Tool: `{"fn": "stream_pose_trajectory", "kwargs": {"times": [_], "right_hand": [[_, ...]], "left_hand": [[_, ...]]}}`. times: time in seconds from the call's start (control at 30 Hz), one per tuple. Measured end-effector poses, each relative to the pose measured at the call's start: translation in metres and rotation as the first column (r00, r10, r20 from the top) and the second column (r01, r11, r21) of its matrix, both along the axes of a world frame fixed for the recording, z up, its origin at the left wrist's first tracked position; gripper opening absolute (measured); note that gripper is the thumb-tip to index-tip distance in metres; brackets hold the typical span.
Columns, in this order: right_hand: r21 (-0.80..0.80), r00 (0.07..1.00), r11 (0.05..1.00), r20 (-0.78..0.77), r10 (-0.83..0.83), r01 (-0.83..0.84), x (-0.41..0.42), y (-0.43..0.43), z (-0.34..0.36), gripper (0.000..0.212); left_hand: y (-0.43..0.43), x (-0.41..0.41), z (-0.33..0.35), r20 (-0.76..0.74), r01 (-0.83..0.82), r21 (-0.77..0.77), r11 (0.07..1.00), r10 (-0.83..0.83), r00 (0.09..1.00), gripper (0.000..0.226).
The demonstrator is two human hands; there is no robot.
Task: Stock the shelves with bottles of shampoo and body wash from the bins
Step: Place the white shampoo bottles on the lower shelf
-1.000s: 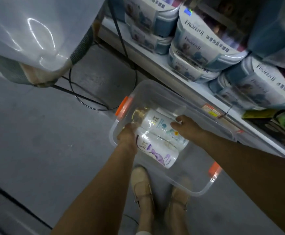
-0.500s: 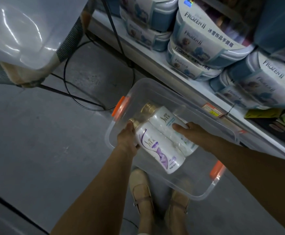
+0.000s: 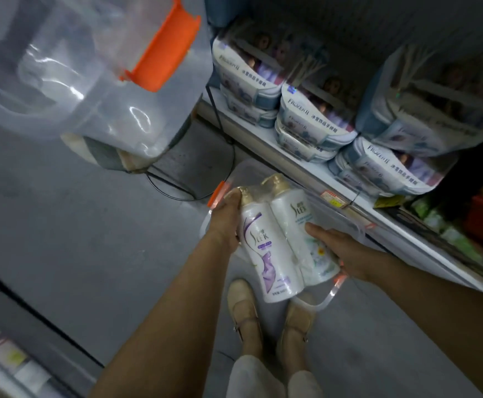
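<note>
Head view, looking down past both arms to the floor. Mid-lift: twin pack of white bottles, wrapped together in clear film, gold caps pointing away, held above the clear bin on the floor, just ahead of the shoes. Left hand curled round the cap end on the purple-label side; right hand clasping the lower flank of the other bottle, thumb laid across the front, fingers hidden behind. Picking-up step judged nearly done, placing not yet begun. Next: carrying the pack to a free spot on a shelf and standing it upright, labels out, with both hands kept on for a likely slippery wrap. White shelf alongside already crowded with toy cases, so probably a different level. Against a second ago: then lying low in the bin, now raised out of it and closer; newly in sight, upper left, a second clear bin with an orange latch
</note>
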State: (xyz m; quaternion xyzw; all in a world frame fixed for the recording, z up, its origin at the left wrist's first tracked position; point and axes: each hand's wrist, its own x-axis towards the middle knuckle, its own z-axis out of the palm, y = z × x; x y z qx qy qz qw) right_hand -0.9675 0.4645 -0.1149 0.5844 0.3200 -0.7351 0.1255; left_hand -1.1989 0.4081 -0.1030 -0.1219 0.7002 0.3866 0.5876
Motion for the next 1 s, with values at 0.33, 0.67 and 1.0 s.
{"fn": "stream_pose_trajectory", "kwargs": {"times": [0.33, 0.67, 1.0], "right_hand": [[0.019, 1.0, 1.0, 0.001, 0.019, -0.019, -0.013, 0.005, 0.183, 0.08], [0.023, 0.969, 0.991, -0.212, -0.124, 0.132, -0.027, -0.003, 0.349, 0.062], [0.292, 0.933, 0.947, -0.286, 0.219, -0.133, -0.007, -0.011, 0.471, 0.077]], "left_hand": [[-0.001, -0.015, 0.173, -0.023, -0.017, 0.143, 0.99, 0.02, 1.0, 0.037], [-0.003, -0.025, 0.353, -0.099, -0.066, 0.354, 0.933, 0.107, 0.989, 0.043], [-0.007, -0.014, 0.5, -0.145, -0.013, 0.518, 0.856, 0.103, 0.984, 0.04]]}}
